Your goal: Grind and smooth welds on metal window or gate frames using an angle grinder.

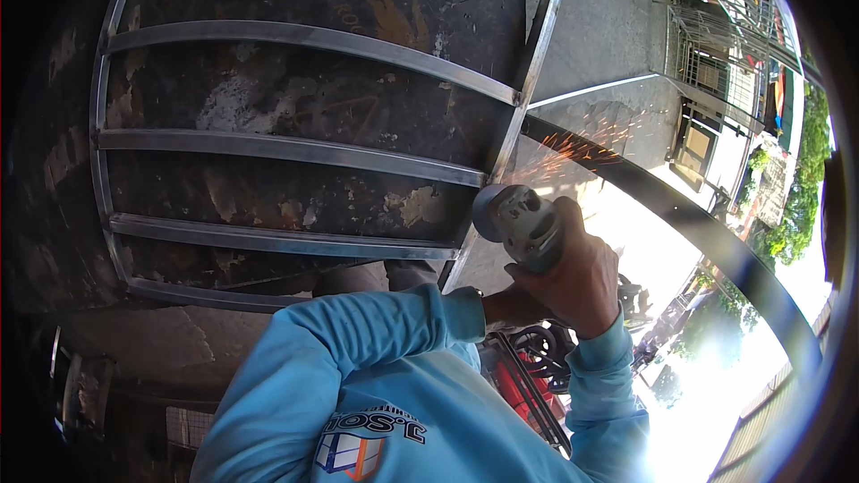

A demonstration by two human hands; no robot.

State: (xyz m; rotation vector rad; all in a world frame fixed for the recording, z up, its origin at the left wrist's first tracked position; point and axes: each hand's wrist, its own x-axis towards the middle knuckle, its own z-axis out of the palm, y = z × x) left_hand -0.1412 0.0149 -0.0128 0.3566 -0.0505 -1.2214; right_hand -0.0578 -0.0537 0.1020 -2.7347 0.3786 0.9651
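Observation:
An angle grinder (pixel 528 225) is in my right hand (pixel 580 273), whose fingers wrap round its body. My left hand (pixel 516 304) reaches in beneath the right and is closed against the grinder too; most of its fingers are hidden. The grinder's disc end meets the right-hand side bar of a welded metal frame (pixel 304 154), near the end of a crossbar. Orange sparks (pixel 582 145) fly from there, away to the upper right.
Under the frame lies a dark, scuffed tabletop (pixel 268 94). A dark curved band (pixel 680 206) sweeps across the right side. Concrete floor (pixel 599 27) stretches beyond the table. Behind my arms stands something red with black parts (pixel 519 385). Railings and greenery line the far right.

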